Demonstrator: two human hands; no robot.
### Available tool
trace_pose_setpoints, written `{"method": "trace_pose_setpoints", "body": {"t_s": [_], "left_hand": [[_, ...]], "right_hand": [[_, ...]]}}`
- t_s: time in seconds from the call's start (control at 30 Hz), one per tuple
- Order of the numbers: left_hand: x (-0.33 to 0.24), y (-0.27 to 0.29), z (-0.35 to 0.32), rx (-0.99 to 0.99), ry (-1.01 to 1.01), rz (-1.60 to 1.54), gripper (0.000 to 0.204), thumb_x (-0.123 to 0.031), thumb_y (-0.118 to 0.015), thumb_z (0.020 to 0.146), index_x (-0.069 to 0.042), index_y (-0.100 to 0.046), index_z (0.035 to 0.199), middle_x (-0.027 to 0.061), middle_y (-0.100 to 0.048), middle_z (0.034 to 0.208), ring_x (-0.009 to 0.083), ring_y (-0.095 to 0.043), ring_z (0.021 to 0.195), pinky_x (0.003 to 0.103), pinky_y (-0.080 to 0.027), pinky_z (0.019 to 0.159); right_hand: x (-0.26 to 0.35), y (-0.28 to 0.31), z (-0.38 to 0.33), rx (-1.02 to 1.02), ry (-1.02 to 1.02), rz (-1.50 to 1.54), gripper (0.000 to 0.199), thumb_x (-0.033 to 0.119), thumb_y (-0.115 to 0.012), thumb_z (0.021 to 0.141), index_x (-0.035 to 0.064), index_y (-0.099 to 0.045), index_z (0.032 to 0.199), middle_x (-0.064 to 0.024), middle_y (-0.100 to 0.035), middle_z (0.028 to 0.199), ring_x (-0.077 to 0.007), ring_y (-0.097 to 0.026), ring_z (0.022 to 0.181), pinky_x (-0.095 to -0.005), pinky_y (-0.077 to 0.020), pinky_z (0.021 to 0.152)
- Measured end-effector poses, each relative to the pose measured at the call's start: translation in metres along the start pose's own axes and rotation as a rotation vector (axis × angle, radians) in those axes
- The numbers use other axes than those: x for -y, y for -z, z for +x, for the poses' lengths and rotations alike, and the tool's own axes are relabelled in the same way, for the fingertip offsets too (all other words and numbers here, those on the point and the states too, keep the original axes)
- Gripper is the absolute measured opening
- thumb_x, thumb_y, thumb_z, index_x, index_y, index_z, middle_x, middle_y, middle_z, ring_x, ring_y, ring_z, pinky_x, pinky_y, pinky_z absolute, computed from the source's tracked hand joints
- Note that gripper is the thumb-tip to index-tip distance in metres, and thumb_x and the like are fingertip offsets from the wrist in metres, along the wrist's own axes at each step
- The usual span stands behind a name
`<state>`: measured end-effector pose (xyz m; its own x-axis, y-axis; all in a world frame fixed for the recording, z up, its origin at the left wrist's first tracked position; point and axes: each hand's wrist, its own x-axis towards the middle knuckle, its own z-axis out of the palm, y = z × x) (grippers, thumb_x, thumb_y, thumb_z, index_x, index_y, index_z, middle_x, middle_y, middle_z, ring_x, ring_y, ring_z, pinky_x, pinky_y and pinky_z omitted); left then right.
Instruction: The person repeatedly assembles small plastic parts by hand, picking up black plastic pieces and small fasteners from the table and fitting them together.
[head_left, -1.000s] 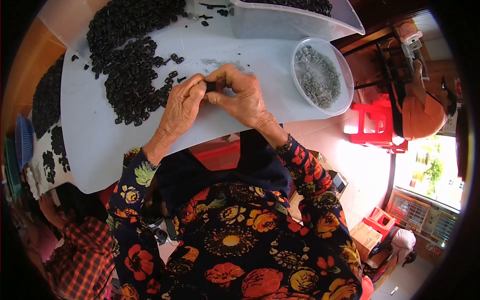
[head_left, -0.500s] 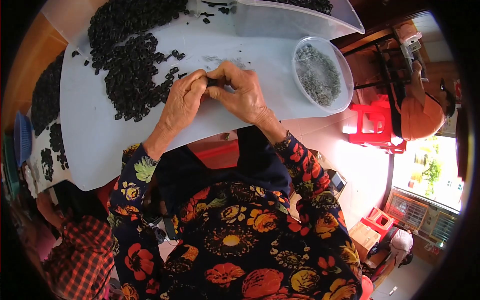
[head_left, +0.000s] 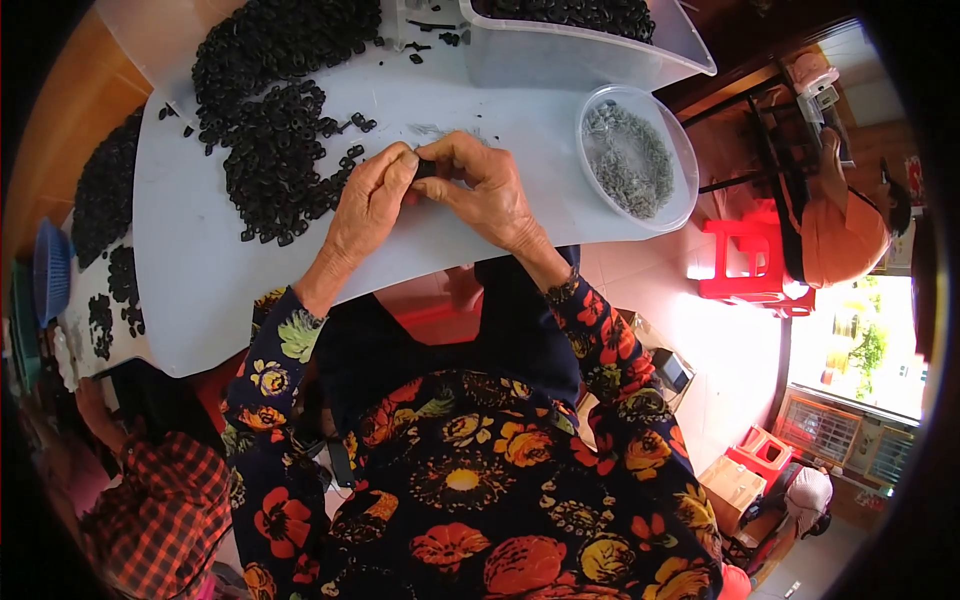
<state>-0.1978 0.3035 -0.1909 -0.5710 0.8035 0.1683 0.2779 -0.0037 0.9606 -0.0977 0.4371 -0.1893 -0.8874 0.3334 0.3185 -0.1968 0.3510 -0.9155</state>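
Note:
Over the front part of the white table [head_left: 190, 300], my two hands meet. My left hand [head_left: 372, 200] is closed, thumb and fingers pinched at one end of a small black plastic part [head_left: 427, 169]. From the other side my right hand [head_left: 483, 185] grips the same part between thumb and bent forefinger. Much of the part is hidden by my fingers. Left of my hands spreads a large heap of small black plastic parts [head_left: 270, 180]. To the right stands a round clear tub [head_left: 690, 190] holding many small grey metal pieces [head_left: 630, 160].
A clear plastic bin [head_left: 560, 65] with more black parts stands at the back. Another pile of black parts [head_left: 105, 190] and a blue basket [head_left: 50, 270] lie at far left. A person in a checked shirt [head_left: 160, 510] sits left; another in orange [head_left: 845, 235] is right, near red stools [head_left: 745, 255].
My hands stay together on the black part, with only slight finger movement. The whole view has shifted a little, moving the table and heaps slightly rightward at the left.

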Motion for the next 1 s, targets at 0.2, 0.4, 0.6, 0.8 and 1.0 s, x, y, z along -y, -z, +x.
{"method": "trace_pose_setpoints", "body": {"t_s": [0.2,0.4,0.6,0.8,1.0], "left_hand": [[0.006,0.001,-0.001,-0.037,-0.061,0.006,0.033,-0.030,-0.045,0.098,-0.002,-0.046,0.080,-0.0002,-0.041,0.064,0.0094,-0.035,0.061,0.026,-0.034,0.054],[0.011,0.002,0.001,-0.009,0.007,-0.066,0.035,-0.031,-0.044,0.099,-0.003,-0.047,0.077,0.0001,-0.042,0.064,0.0087,-0.037,0.061,0.026,-0.035,0.056],[0.011,-0.001,-0.008,0.130,-0.002,-0.104,0.030,-0.024,-0.044,0.095,-0.001,-0.051,0.077,0.0016,-0.048,0.066,0.0093,-0.044,0.065,0.025,-0.040,0.061],[0.001,0.016,-0.003,-0.196,-0.294,0.295,0.009,-0.005,-0.052,0.085,0.002,-0.056,0.088,0.0130,-0.055,0.080,0.0248,-0.054,0.074,0.031,-0.044,0.068],[0.012,0.087,0.029,-0.218,-0.320,1.070,0.011,0.000,-0.057,0.075,-0.001,-0.056,0.086,0.0151,-0.050,0.087,0.0332,-0.046,0.088,0.041,-0.041,0.082]], "right_hand": [[-0.003,-0.001,0.000,0.037,-0.017,0.063,0.020,-0.004,-0.067,0.078,-0.0024,-0.060,0.096,-0.0071,-0.065,0.082,-0.0123,-0.063,0.074,-0.0267,-0.0514,0.069],[0.006,0.000,0.005,-0.033,0.048,0.001,0.021,-0.001,-0.070,0.076,-0.0016,-0.061,0.095,-0.0072,-0.066,0.073,-0.0111,-0.063,0.068,-0.0259,-0.0510,0.064],[0.074,0.057,0.073,-0.430,0.452,-0.497,0.022,0.004,-0.074,0.074,0.0032,-0.065,0.094,-0.0071,-0.064,0.071,-0.0107,-0.060,0.062,-0.0250,-0.0498,0.060],[0.061,0.065,0.083,-0.446,0.624,-0.693,0.024,0.001,-0.073,0.070,0.0039,-0.064,0.092,-0.0077,-0.060,0.075,-0.0185,-0.058,0.061,-0.0290,-0.0478,0.058],[0.026,0.018,0.009,-0.201,0.133,-0.334,0.013,0.002,-0.067,0.080,0.0012,-0.061,0.092,-0.0091,-0.061,0.075,-0.0162,-0.059,0.062,-0.0274,-0.0492,0.059]]}}
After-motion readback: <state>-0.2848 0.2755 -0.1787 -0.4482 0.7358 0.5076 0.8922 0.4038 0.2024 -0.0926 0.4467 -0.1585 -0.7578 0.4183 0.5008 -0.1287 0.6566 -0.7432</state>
